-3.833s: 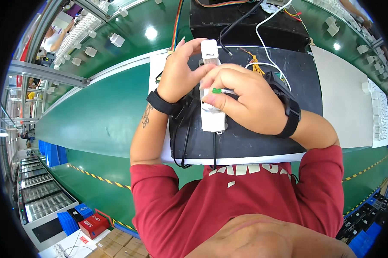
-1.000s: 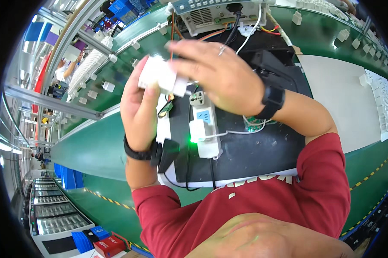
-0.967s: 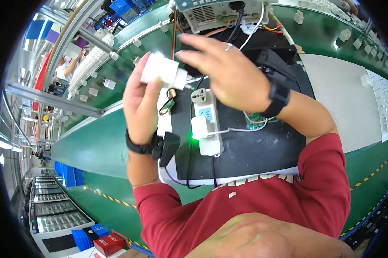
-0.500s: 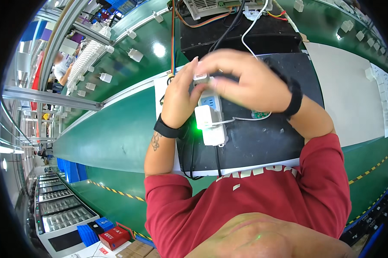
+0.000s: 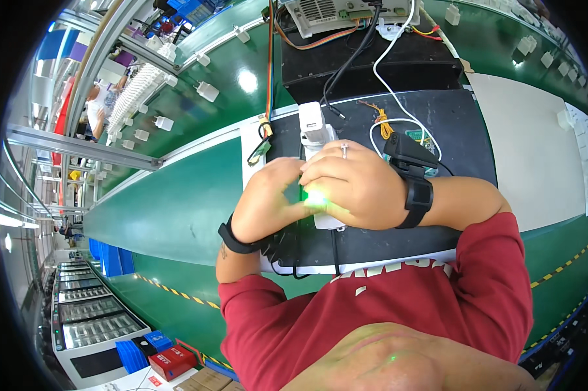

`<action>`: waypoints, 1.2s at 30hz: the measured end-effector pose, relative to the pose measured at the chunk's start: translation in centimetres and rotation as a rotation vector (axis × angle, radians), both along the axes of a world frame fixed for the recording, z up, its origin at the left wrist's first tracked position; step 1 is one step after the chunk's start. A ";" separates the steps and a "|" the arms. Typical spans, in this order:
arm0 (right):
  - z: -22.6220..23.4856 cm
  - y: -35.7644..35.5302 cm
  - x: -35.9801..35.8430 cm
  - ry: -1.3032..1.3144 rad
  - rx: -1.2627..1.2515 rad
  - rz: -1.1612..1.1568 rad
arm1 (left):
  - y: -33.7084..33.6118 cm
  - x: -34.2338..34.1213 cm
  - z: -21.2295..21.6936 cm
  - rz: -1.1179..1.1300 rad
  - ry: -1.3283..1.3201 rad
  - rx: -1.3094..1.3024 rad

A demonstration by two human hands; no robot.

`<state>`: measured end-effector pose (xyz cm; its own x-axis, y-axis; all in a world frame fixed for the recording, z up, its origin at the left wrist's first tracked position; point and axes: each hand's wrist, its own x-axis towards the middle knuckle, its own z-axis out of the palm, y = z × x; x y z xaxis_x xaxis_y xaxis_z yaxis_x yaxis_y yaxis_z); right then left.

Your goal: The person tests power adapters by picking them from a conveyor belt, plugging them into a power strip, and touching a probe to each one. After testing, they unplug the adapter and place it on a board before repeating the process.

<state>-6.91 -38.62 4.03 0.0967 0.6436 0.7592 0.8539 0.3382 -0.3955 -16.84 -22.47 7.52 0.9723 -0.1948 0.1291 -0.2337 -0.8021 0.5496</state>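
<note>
Has both hands close together over the lower part of a white power strip (image 5: 327,221), laid lengthwise on a black work mat (image 5: 385,244). Curls the left hand (image 5: 266,201) inward from the left, with the thumb stretched toward the right fingertips; bends the right hand (image 5: 362,186) over the strip from the other side, with the fingers folded down. Between the two, a bright green light (image 5: 315,199), mostly hidden around its edges; cannot tell whether grasping or merely touching anything there. Standing at the strip's far end, beyond the fingers, a white USB charger (image 5: 312,120), too small to read for any marking. Off to its right, a bundled yellow wire (image 5: 384,126) and a looped white cable (image 5: 398,121). Pale lettering across the chest of a red sweatshirt (image 5: 385,309), broken by folds; pale print on a red box (image 5: 172,362) at lower left.
</note>
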 end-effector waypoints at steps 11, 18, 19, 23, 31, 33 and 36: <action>2.1 -0.3 -0.8 -0.058 0.228 -0.045 | 0.4 0.9 -0.1 -0.017 -0.026 0.057; 3.9 3.0 4.0 0.450 -0.115 -0.180 | -0.3 0.6 0.1 0.026 -0.071 0.086; 3.2 3.4 4.5 0.565 -0.186 -0.121 | -0.4 0.6 0.2 0.013 -0.053 0.083; 1.2 4.3 5.5 0.605 -0.334 -0.149 | -0.7 0.3 -0.1 -0.009 -0.078 0.151; 1.9 3.7 5.8 0.394 -0.317 -0.176 | -1.3 0.4 -0.7 0.041 -0.099 0.140; 1.4 3.6 5.7 0.392 -0.246 -0.107 | -1.3 0.4 -0.7 0.041 -0.104 0.142; 0.6 3.4 5.7 0.399 -0.197 -0.064 | -1.4 0.6 -0.8 0.030 -0.115 0.135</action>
<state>-1.23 -35.23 4.61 0.4015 0.7554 0.5179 0.6386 0.1744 -0.7495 -16.26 -23.85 6.76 0.9582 -0.1888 0.2148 -0.2636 -0.8744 0.4074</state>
